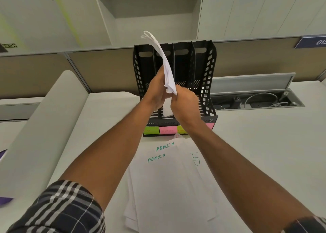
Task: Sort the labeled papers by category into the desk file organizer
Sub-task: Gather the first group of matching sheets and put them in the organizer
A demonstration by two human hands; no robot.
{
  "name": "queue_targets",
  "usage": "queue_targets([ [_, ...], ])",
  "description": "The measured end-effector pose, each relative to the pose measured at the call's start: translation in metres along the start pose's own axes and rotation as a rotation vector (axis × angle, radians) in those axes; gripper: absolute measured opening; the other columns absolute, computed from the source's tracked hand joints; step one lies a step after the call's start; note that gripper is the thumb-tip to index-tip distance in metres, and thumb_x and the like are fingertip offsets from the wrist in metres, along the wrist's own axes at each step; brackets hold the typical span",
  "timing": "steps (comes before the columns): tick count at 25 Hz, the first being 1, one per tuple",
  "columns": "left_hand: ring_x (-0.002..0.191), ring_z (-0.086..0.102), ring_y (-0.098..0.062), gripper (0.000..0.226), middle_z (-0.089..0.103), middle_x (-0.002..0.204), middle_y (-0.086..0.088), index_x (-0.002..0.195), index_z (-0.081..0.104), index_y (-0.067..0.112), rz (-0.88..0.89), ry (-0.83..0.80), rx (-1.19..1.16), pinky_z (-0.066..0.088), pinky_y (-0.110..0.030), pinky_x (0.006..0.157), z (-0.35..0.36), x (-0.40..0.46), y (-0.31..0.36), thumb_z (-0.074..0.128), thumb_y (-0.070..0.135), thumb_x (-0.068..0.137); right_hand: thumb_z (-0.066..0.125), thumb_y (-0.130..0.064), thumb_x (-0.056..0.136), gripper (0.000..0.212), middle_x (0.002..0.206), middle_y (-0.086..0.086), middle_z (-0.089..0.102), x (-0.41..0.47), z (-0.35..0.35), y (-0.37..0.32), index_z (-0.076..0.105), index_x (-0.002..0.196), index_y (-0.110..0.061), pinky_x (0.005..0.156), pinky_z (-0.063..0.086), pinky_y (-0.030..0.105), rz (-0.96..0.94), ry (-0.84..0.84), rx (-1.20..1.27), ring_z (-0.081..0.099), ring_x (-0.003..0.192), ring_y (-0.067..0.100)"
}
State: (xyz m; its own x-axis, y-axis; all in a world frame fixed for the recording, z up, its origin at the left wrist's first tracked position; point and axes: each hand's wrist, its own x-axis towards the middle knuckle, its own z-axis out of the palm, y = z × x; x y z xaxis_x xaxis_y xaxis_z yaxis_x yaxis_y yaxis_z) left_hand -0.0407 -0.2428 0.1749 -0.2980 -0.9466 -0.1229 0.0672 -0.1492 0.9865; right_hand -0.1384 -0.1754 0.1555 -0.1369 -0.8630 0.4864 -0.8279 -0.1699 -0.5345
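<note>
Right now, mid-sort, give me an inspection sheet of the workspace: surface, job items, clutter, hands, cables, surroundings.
Surface: white desk, papers spread on it.
Job's things: black file organizer with four slots, green and pink sticky labels on its front; loose papers marked ADMIN twice, one other marking unclear.
Clutter: purple item at the left edge, unidentifiable.
Grips: left hand and right hand both hold a paper bundle over the second slot from left.
Cables: white cable in the open desk tray.
Surroundings: partition, open shelf above.

pale desk, tan partition, open shelf, cable tray behind
</note>
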Motion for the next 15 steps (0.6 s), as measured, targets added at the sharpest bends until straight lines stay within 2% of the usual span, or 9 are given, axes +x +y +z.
queue_targets([
  [2,0.117,0.049,-0.048,0.06,0.042,0.144,-0.032,0.15,0.036,0.009,0.013,0.007,-0.06,0.054,-0.044,0.093,-0.003,-0.001,-0.008,0.033,0.049,0.105,0.05,-0.003,0.094,0.02,0.097,0.012,0.069,-0.002,0.016,0.007,0.064,0.108,-0.002,0.074,0.055,0.042,0.012,-0.07,0.003,0.065,0.087,0.027],
  [4,0.12,0.053,-0.032,0.059,0.052,0.141,-0.018,0.149,0.043,0.021,-0.027,0.04,-0.101,0.055,-0.036,0.083,-0.003,-0.006,-0.017,0.035,0.056,0.102,0.048,-0.002,0.094,0.02,0.099,0.014,0.067,-0.009,0.03,0.014,0.063,0.107,-0.001,0.073,0.055,0.041,0.029,-0.139,0.052,0.064,0.087,0.028],
  [5,0.123,0.052,-0.028,0.058,0.054,0.143,-0.012,0.148,0.045,0.027,-0.044,0.054,-0.111,0.054,-0.037,0.083,-0.003,-0.009,-0.022,0.035,0.058,0.1,0.047,-0.003,0.095,0.021,0.1,0.014,0.067,-0.013,0.035,0.018,0.063,0.108,-0.001,0.073,0.055,0.041,0.062,-0.188,0.084,0.064,0.087,0.027],
  [7,0.129,0.051,-0.027,0.052,0.052,0.146,-0.006,0.147,0.045,0.035,-0.057,0.076,-0.124,0.052,-0.043,0.095,-0.003,-0.018,-0.037,0.036,0.057,0.1,0.046,-0.007,0.097,0.02,0.1,0.012,0.068,-0.022,0.044,0.027,0.063,0.107,-0.002,0.072,0.056,0.039,0.145,-0.301,0.102,0.064,0.087,0.026],
  [9,0.133,0.049,-0.034,0.053,0.05,0.15,-0.007,0.152,0.038,0.033,-0.072,0.09,-0.167,0.046,-0.048,0.108,-0.004,-0.031,-0.055,0.037,0.052,0.102,0.049,-0.01,0.098,0.017,0.097,0.011,0.068,-0.03,0.048,0.035,0.064,0.103,-0.004,0.073,0.056,0.039,0.178,-0.374,0.056,0.064,0.087,0.026],
  [11,0.138,0.045,-0.033,0.062,0.045,0.155,-0.008,0.156,0.029,0.023,-0.077,0.072,-0.15,0.041,-0.042,0.113,-0.008,-0.047,-0.068,0.038,0.052,0.102,0.053,-0.012,0.098,0.014,0.097,0.009,0.067,-0.036,0.046,0.037,0.064,0.102,-0.005,0.073,0.057,0.038,0.169,-0.378,0.056,0.064,0.087,0.024],
  [12,0.14,0.046,-0.027,0.066,0.046,0.154,-0.006,0.156,0.029,0.023,-0.064,0.065,-0.112,0.041,-0.038,0.112,-0.011,-0.058,-0.071,0.04,0.054,0.098,0.055,-0.012,0.097,0.014,0.097,0.007,0.067,-0.04,0.041,0.038,0.065,0.104,-0.005,0.072,0.056,0.035,0.163,-0.35,0.083,0.063,0.086,0.021],
  [14,0.131,0.055,-0.014,0.061,0.059,0.141,0.002,0.144,0.045,0.03,-0.025,0.118,-0.067,0.043,-0.033,0.109,-0.018,-0.087,-0.079,0.05,0.053,0.088,0.055,-0.012,0.096,0.013,0.091,0.0,0.065,-0.053,0.027,0.042,0.066,0.101,-0.008,0.065,0.049,0.024,0.191,-0.259,0.162,0.059,0.078,0.013],
  [15,0.125,0.06,-0.012,0.051,0.065,0.132,0.004,0.135,0.054,0.033,-0.032,0.207,-0.043,0.046,-0.033,0.107,-0.021,-0.103,-0.086,0.055,0.048,0.086,0.054,-0.013,0.095,0.012,0.084,-0.002,0.063,-0.064,0.018,0.046,0.066,0.094,-0.011,0.061,0.044,0.021,0.23,-0.236,0.193,0.056,0.073,0.011],
])
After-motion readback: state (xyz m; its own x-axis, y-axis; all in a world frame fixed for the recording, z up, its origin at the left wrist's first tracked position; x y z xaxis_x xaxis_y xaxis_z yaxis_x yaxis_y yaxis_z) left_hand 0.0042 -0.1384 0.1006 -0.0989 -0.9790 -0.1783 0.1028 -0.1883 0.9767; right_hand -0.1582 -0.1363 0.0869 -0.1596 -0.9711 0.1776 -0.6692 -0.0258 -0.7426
